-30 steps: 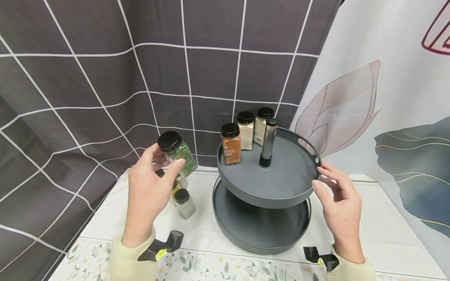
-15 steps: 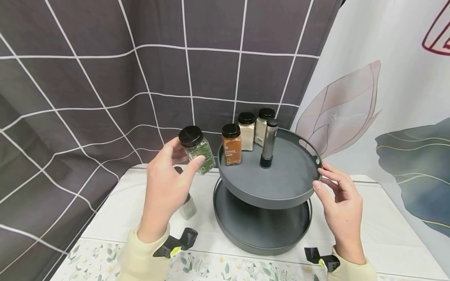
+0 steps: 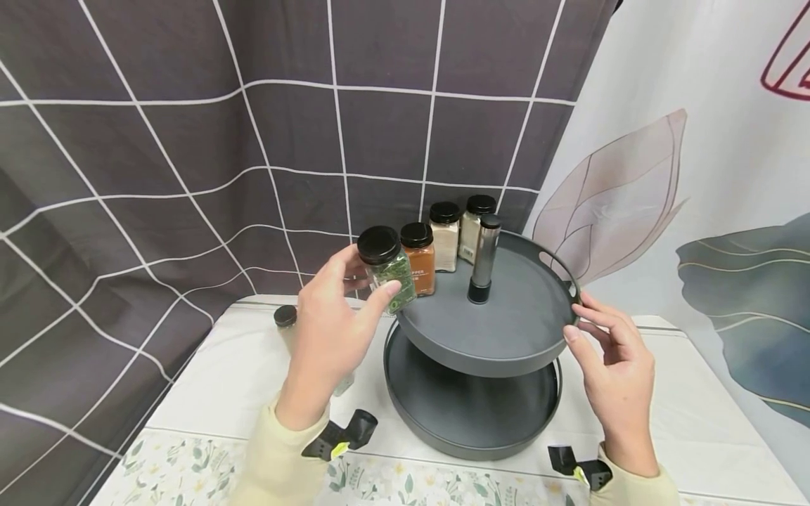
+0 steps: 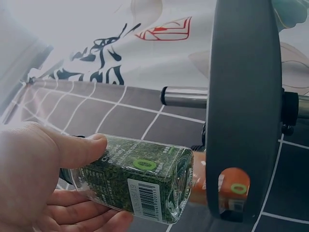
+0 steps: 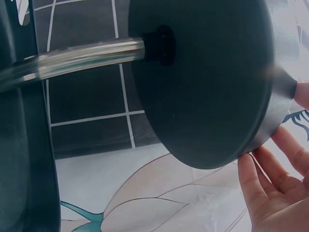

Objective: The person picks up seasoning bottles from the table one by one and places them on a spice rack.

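My left hand point(image 3: 335, 323) holds a clear square jar of chopped green herbs point(image 3: 391, 275) with a black lid, thumb on its near side. The herb jar point(image 4: 140, 179) is tilted, its base at the left rim of the upper tray point(image 3: 506, 330) of a dark grey two-tier rack. It overlaps the orange pepper jar point(image 3: 422, 270) in the head view. On the upper tray, behind the pepper jar, stand two jars of pale powder, a nearer one point(image 3: 445, 239) and a farther one point(image 3: 474, 228). My right hand point(image 3: 616, 365) grips the tray's right rim between thumb and fingers.
A short metal post point(image 3: 484, 260) rises from the upper tray's middle. Below is the lower tray point(image 3: 468, 414). Left of the rack, more jars stand on the white table, partly hidden by my left hand; one black-lidded jar point(image 3: 286, 320) shows. A grey grid-patterned curtain point(image 3: 386, 133) hangs behind.
My left hand has carried the herb jar rightward, from over the jars on the table to the upper tray's left rim. My right hand stays on the rim.
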`<state>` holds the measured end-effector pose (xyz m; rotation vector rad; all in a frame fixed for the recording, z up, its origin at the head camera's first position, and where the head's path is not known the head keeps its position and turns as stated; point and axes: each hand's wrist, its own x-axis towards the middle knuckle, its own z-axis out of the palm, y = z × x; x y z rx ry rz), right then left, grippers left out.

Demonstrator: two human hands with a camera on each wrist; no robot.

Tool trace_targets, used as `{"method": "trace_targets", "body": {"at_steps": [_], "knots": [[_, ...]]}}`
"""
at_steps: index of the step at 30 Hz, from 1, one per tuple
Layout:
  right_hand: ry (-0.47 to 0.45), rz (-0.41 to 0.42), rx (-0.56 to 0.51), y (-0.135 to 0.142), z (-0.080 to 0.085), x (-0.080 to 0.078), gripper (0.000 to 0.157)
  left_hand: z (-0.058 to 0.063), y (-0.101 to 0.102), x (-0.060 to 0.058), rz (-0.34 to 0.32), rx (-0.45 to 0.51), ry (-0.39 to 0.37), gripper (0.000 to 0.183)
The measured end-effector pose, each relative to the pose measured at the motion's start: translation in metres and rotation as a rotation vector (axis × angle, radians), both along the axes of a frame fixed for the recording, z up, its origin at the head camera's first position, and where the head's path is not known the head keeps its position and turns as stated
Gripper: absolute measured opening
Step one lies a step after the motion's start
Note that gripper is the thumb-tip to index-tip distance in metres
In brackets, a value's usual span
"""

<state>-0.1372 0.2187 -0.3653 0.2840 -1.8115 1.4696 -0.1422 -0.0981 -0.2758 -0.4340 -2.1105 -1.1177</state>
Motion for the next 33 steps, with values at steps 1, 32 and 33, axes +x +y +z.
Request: {"method": "trace_targets", "body": {"at_steps": [1, 32, 33], "knots": [[0.001, -0.002, 0.002, 0.0, 0.0, 0.0, 0.03, 0.0, 0.001, 0.0, -0.001, -0.002, -0.003, 0.05], [0.008, -0.013, 0.012, -0.002, 0.001, 0.0, 0.028, -0.023, 0.03, -0.017, 0.007, -0.078, -0.091, 0.054], [0.01, -0.013, 0.012, -0.002, 0.001, 0.0, 0.028, -0.023, 0.031, -0.018, 0.014, -0.084, -0.1, 0.054]]}}
